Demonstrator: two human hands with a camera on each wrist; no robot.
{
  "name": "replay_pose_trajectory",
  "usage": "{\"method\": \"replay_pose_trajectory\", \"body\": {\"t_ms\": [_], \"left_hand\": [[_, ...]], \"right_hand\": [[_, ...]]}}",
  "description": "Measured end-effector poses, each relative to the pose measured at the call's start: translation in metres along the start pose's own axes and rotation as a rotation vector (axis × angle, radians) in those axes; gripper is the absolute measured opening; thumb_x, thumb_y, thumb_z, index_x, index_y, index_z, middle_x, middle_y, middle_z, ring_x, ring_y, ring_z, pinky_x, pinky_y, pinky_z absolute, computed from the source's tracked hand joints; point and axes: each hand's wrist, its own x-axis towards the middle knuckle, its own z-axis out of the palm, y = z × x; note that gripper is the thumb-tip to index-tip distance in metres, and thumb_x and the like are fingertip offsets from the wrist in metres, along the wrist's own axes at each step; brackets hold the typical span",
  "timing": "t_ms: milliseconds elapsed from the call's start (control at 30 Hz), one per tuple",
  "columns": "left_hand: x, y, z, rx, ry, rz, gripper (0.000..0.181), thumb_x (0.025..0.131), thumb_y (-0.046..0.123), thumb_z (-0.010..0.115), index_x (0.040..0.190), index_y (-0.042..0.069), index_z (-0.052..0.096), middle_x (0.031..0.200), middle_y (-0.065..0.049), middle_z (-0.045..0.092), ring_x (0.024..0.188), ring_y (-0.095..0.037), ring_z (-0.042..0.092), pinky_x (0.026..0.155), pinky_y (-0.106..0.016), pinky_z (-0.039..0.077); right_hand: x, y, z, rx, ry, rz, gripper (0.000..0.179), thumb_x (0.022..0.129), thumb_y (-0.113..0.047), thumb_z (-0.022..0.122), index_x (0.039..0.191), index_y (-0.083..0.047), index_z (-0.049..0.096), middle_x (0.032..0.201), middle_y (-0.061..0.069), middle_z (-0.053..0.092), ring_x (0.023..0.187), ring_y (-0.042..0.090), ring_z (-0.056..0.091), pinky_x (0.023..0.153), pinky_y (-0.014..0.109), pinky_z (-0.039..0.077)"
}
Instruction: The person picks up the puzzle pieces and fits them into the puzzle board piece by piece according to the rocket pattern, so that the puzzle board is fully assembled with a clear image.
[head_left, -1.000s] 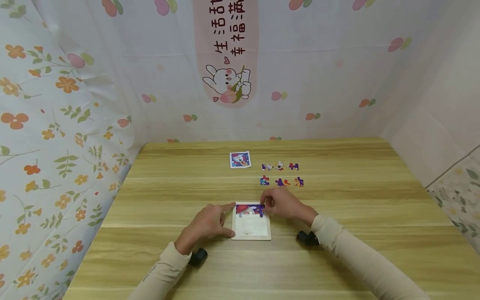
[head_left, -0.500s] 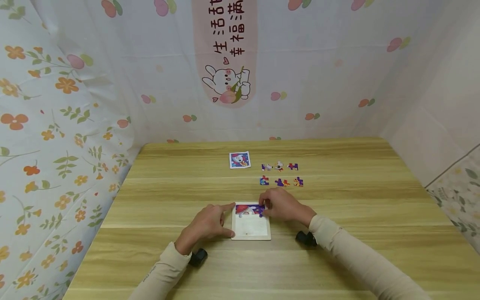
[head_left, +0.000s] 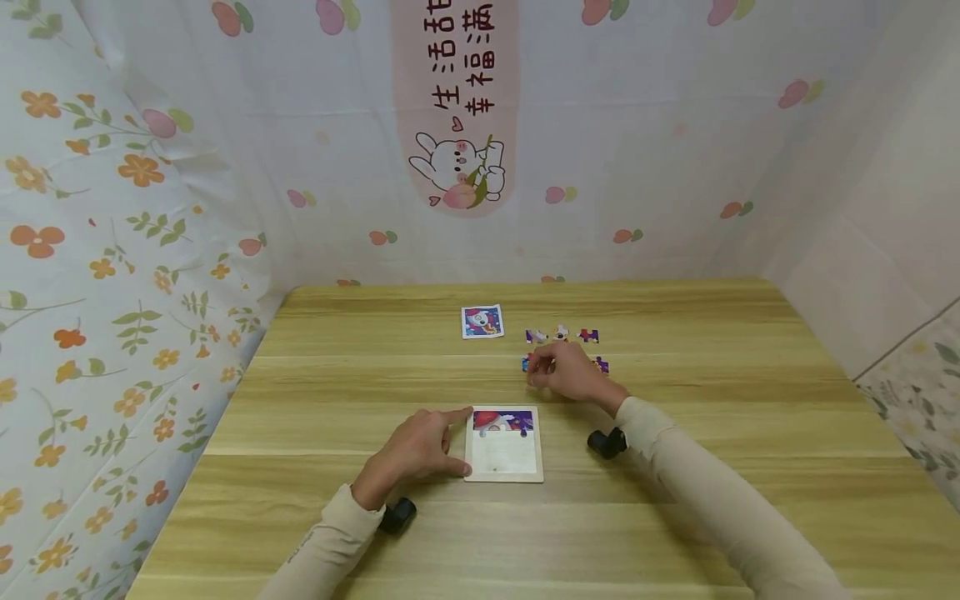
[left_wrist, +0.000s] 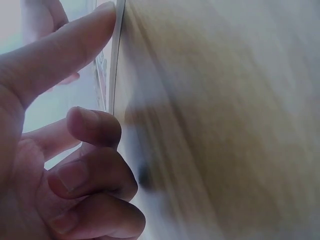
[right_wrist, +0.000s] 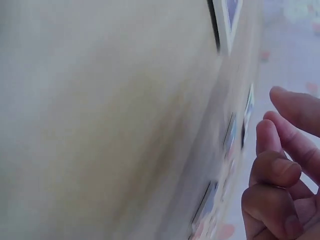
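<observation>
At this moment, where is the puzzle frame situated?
In the head view, the puzzle frame lies on the table, below the image centre and right of the left hand, which touches its left edge.

Left-hand grip touches left edge of puzzle tray; placed pieces span its top strip. Right-hand grip partly hides near row of loose pieces on table.

Square, pale-rimmed puzzle tray flat on the table, joined pieces in red, white and purple along its far side, loose jigsaw pieces beyond in two rows
</observation>
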Motion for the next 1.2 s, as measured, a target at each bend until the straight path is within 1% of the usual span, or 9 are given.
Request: {"method": "replay_pose_trajectory", "body": {"t_ms": [100,233,433,533,700,833,967,1067,1200], "left_hand": [[-0.001,0.000,0.000,-0.002,0.004,0.006,0.082,0.073,0.029,0.090,0.144,0.009,0.055,0.056,0.005,0.044,0.051,-0.011,0.038,0.048,-0.023,0.026],[-0.001,0.000,0.000,-0.005,0.006,0.007,0.082,0.073,0.029,0.090,0.144,0.009,0.055,0.056,0.005,0.044,0.051,-0.011,0.038,0.048,-0.023,0.026],[0.000,-0.001,0.001,-0.005,0.006,0.011,0.082,0.073,0.029,0.090,0.144,0.010,0.055,0.055,0.005,0.045,0.051,-0.010,0.039,0.048,-0.023,0.027],[0.000,-0.001,0.002,-0.005,0.005,0.012,0.081,0.073,0.029,0.090,0.144,0.010,0.056,0.056,0.005,0.046,0.052,-0.010,0.040,0.048,-0.023,0.027],[0.000,0.000,0.002,-0.006,0.004,0.008,0.081,0.073,0.029,0.090,0.144,0.009,0.056,0.057,0.004,0.047,0.052,-0.011,0.040,0.048,-0.023,0.028],[0.000,-0.001,0.002,-0.004,0.007,0.015,0.082,0.073,0.029,0.090,0.144,0.009,0.056,0.056,0.005,0.046,0.052,-0.011,0.040,0.048,-0.023,0.028],[0.000,-0.001,0.002,-0.005,0.008,0.018,0.082,0.073,0.029,0.090,0.144,0.009,0.055,0.057,0.005,0.046,0.052,-0.010,0.040,0.048,-0.023,0.028],[0.000,-0.001,0.001,-0.004,0.012,0.019,0.082,0.073,0.028,0.090,0.144,0.009,0.056,0.056,0.005,0.046,0.052,-0.010,0.040,0.048,-0.023,0.028],[-0.001,-0.001,0.001,-0.003,0.013,0.015,0.081,0.072,0.028,0.091,0.143,0.009,0.056,0.056,0.005,0.046,0.051,-0.010,0.040,0.048,-0.023,0.027]], "right_hand": [[0.010,0.006,-0.006,0.015,0.040,0.039,0.005,0.088,-0.011,0.076,0.091,-0.008,0.073,0.080,0.004,0.067,0.072,0.015,0.054,0.063,0.027,0.044],[0.025,0.014,-0.012,-0.026,0.075,0.088,0.010,0.090,-0.012,0.073,0.097,-0.006,0.073,0.083,0.007,0.068,0.073,0.017,0.057,0.062,0.026,0.045],[0.041,0.017,-0.020,-0.105,0.057,0.220,0.031,0.091,-0.014,0.069,0.119,-0.001,0.069,0.099,0.015,0.072,0.081,0.021,0.062,0.067,0.029,0.051],[0.046,0.017,-0.021,-0.169,0.044,0.247,0.037,0.091,-0.015,0.069,0.125,0.000,0.067,0.106,0.017,0.073,0.081,0.021,0.062,0.075,0.035,0.055],[0.050,0.017,-0.019,-0.242,0.064,0.239,0.030,0.091,-0.016,0.069,0.117,0.000,0.071,0.108,0.017,0.074,0.081,0.022,0.059,0.084,0.043,0.056],[0.052,0.018,-0.019,-0.239,0.071,0.248,0.023,0.090,-0.015,0.071,0.108,-0.001,0.071,0.102,0.016,0.071,0.082,0.024,0.058,0.077,0.039,0.054],[0.054,0.019,-0.019,-0.212,0.084,0.253,0.019,0.086,-0.013,0.074,0.100,-0.002,0.066,0.091,0.013,0.066,0.077,0.024,0.055,0.068,0.034,0.048],[0.056,0.019,-0.018,-0.186,0.101,0.248,0.017,0.085,-0.011,0.075,0.093,-0.004,0.062,0.086,0.011,0.063,0.075,0.024,0.054,0.066,0.032,0.045],[0.056,0.020,-0.018,-0.154,0.122,0.243,0.014,0.087,-0.011,0.073,0.088,-0.007,0.060,0.085,0.009,0.060,0.076,0.023,0.053,0.066,0.031,0.044]]}}
